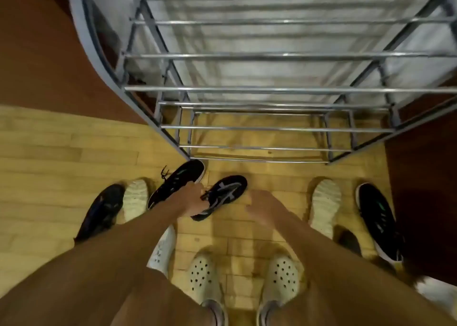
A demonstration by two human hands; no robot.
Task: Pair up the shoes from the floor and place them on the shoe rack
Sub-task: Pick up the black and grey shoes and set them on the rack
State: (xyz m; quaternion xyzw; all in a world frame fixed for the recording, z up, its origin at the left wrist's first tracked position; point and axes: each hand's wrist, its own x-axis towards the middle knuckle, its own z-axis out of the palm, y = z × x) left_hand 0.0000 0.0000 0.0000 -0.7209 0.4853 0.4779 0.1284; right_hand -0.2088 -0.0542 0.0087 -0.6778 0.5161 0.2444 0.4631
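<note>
My left hand (194, 199) grips the heel end of a black sneaker with grey stripes (228, 189), which lies on the wooden floor in front of the metal shoe rack (272, 89). Another black sneaker with green marks (179, 181) lies just left of it, near the rack's corner. My right hand (265, 208) hovers open above the floor, right of the striped sneaker. A dark shoe (103, 210) and a cream shoe (136, 199) lie at the left. At the right lie a cream shoe (324, 203) and a black sneaker with green marks (378, 217).
The rack's shelves of chrome bars hold nothing. I stand in pale perforated clogs (204, 276), and a white clog (162, 250) lies under my left arm. Dark brown panels (425, 189) flank the rack on both sides.
</note>
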